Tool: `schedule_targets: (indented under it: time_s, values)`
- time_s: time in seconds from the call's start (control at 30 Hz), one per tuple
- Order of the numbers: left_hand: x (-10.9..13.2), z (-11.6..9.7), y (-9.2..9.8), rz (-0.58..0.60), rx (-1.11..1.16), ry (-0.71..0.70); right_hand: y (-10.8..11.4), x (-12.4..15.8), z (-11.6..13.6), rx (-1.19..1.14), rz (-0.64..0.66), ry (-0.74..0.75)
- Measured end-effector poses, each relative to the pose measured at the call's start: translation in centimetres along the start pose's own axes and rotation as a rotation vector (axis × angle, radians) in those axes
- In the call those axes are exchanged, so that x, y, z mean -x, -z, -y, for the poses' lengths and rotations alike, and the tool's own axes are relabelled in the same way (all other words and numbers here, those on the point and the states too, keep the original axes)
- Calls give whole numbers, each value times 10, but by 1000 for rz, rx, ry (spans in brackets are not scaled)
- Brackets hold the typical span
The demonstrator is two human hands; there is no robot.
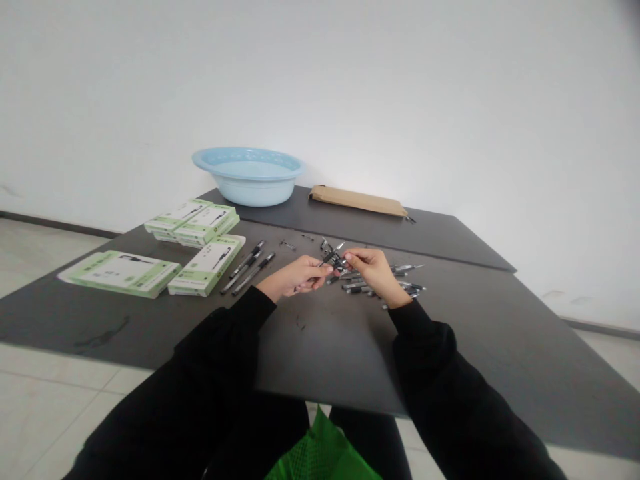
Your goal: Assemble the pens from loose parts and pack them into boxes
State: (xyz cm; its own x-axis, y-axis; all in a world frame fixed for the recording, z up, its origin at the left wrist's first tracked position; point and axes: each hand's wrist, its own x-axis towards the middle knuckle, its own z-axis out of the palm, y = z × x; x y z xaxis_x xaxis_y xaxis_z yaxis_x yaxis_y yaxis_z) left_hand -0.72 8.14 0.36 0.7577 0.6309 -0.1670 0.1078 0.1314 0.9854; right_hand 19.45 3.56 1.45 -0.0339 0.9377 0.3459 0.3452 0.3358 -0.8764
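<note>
Black-gripped pen [331,255], one: raised above the middle of the bench [480,320], slanted, its pointed end up and towards the far edge. Dark pieces cluster at it; too small for me to sort.

My left hand [299,274], one: thumb and forefinger clamped on the pen, remaining fingers curled beneath.

My right hand [373,271], one: thumb and forefinger drawn together at the pen's right side. Whether they clamp the pen or a small piece, I cannot tell.

Loose pens [404,269], a heap: lying crossed on the bench, under and around my right hand, count unclear to me.

Row of pens [255,273], side by side: left of my left hand, aslant, just beside the nearest box.

Boxes [207,268], white and green: towards the bench's left edge, two flat in front, others stacked behind.

Small parts [288,246], scattered: beyond my left hand, short of the seam.

Basin [257,193], pale blue: at the far edge, left of centre.

Packet [357,200], brown: along the far edge, right of the basin.

Green cloth [323,450], one: below the near edge, over the lap.
</note>
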Motion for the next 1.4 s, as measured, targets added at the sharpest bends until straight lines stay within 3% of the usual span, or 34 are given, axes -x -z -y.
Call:
schedule_targets:
  time_s: [0.1, 0.23, 0.33, 0.43, 0.7, 0.87, 0.97, 1.1, 1.23, 1.4]
  values:
    - [1, -5, 11, -16, -47, 2, 2, -10, -4, 48, 25, -2]
    - [11, -19, 33, -202, -25, -93, 4, -50, -6, 331, -12, 11]
    - [20, -25, 48, -361, 15, -163, -6, -87, -8, 742, 160, -79]
    - [23, -25, 53, -467, 16, -166, -28, -110, -14, 894, 203, -189]
    - [16, -20, 40, -449, -29, -100, -64, -122, -31, 999, 165, -327]
    - [12, -17, 41, -483, -6, -71, -70, -120, -22, 963, 171, -288]
    - [9, -15, 47, -450, 96, -62, -62, -113, -7, 896, 154, -238]
    - [8, -13, 49, -506, 107, -108, -27, -90, 13, 632, 137, -161]
    - [8, -11, 38, -376, 26, -150, 13, -54, 15, 51, -11, -94]
    - [4, -7, 24, -230, -72, -140, 36, -15, 12, 6, -72, -89]
